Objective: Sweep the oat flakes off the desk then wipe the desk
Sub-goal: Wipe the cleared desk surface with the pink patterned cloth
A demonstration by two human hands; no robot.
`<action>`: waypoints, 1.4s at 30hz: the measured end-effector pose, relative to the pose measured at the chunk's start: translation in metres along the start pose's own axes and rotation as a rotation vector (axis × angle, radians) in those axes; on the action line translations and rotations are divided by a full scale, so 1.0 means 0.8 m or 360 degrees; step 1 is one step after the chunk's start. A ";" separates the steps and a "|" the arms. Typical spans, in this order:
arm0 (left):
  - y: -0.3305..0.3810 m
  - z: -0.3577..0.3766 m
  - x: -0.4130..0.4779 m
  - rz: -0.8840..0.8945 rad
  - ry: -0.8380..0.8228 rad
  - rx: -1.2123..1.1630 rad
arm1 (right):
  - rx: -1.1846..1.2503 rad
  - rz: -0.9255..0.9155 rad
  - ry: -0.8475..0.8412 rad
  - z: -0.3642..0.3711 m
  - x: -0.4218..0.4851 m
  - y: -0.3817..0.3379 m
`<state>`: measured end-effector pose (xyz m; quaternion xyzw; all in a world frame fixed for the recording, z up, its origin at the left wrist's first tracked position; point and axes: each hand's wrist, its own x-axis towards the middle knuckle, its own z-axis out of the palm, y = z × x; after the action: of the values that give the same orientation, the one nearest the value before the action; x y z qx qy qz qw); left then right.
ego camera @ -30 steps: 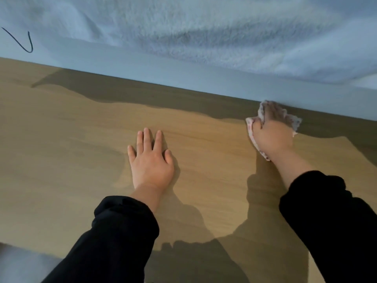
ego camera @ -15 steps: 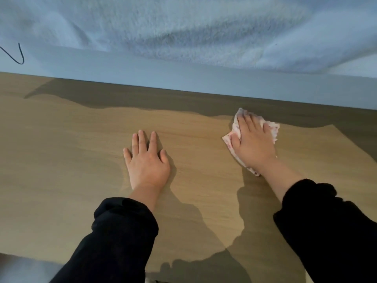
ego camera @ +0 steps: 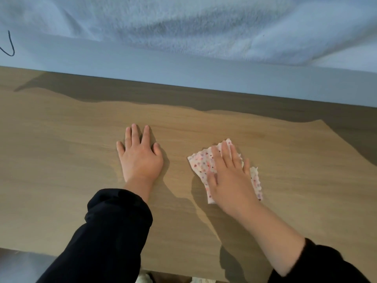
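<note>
A wooden desk [ego camera: 61,160] fills most of the view. My right hand [ego camera: 230,180] lies flat with straight fingers on a white cloth with small pink and purple dots [ego camera: 201,163], pressing it against the desk top right of centre. My left hand [ego camera: 140,158] rests flat on the bare wood to the left of the cloth, fingers spread and straight, holding nothing. No oat flakes show on the desk surface.
A pale wall or panel [ego camera: 183,66] runs along the desk's far edge, with a fluffy white blanket [ego camera: 204,23] above it. A thin black cable [ego camera: 10,45] shows at the far left. The desk's near edge runs along the bottom of the view.
My right hand has dragged the cloth from the desk's far edge toward me and slightly left. My left hand has stayed flat in the same spot.
</note>
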<state>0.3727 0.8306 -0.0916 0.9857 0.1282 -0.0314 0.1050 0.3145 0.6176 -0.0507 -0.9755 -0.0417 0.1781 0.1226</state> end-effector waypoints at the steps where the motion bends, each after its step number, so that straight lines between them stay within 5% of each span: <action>1: 0.000 0.000 0.000 0.0001 0.0004 -0.0001 | -0.0039 0.0109 -0.0009 0.011 0.006 -0.002; 7: 0.000 0.002 0.001 0.0013 0.0000 -0.0002 | -0.0156 0.0369 0.0223 0.008 0.089 0.031; 15: 0.000 0.001 0.001 0.0037 0.0020 -0.0042 | -0.0412 -0.0821 0.0075 0.045 0.001 0.021; 22: -0.009 -0.005 -0.001 0.0113 0.0129 -0.0457 | -0.0278 0.0235 0.0200 0.016 0.046 0.056; 26: -0.030 -0.015 -0.010 0.0148 -0.0025 -0.0919 | -0.0344 -0.0244 0.0145 0.066 -0.024 -0.030; 29: -0.027 -0.018 -0.064 0.0209 -0.0248 -0.0785 | -0.0371 -0.0556 0.0092 0.095 -0.100 -0.025; 34: -0.021 0.005 -0.179 0.0455 -0.0213 -0.0164 | -0.0320 -0.0038 0.0170 0.081 -0.129 0.061; 38: -0.016 0.012 -0.181 0.0454 -0.0153 0.0038 | -0.0190 0.0401 0.0261 0.070 -0.080 0.036; 42: -0.016 0.012 -0.182 0.0484 -0.0173 0.0071 | -0.0207 0.0104 0.0214 0.095 -0.092 -0.027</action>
<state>0.2283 0.8047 -0.0910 0.9927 -0.0292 -0.0712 0.0934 0.2178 0.6461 -0.0891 -0.9919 -0.0132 0.1130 0.0558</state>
